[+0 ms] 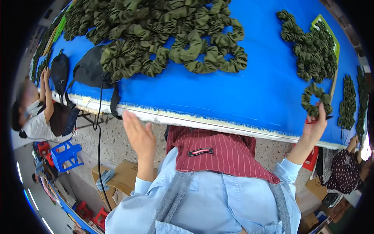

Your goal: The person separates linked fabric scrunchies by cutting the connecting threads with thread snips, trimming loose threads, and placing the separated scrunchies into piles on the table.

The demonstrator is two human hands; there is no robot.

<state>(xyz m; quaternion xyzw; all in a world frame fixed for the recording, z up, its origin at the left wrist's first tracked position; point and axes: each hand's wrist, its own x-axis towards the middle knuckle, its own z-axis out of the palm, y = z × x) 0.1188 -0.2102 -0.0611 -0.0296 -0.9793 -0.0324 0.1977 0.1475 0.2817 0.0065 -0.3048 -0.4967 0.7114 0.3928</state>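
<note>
My right hand (316, 126) pinches a dark green fabric scrunchie (311, 95) over the right part of the blue-covered table (265, 93). Something small and red with a dark tip also shows at this hand, partly hidden by the fingers; I cannot make out its kind. My left hand (139, 136) is off the table's front edge, fingers stretched out and holding nothing. A big heap of green scrunchies (152, 35) covers the far left of the table. Beyond my right hand, a smaller pile of scrunchies (315, 50) lies against a yellow-green edged board (336, 46).
A black bag (91, 68) lies by the big heap, and a black cable (100, 117) hangs off the edge. One person (37, 117) sits at left, another in a dotted top (344, 171) at right. A blue stool (67, 155) and cardboard box (126, 175) stand below.
</note>
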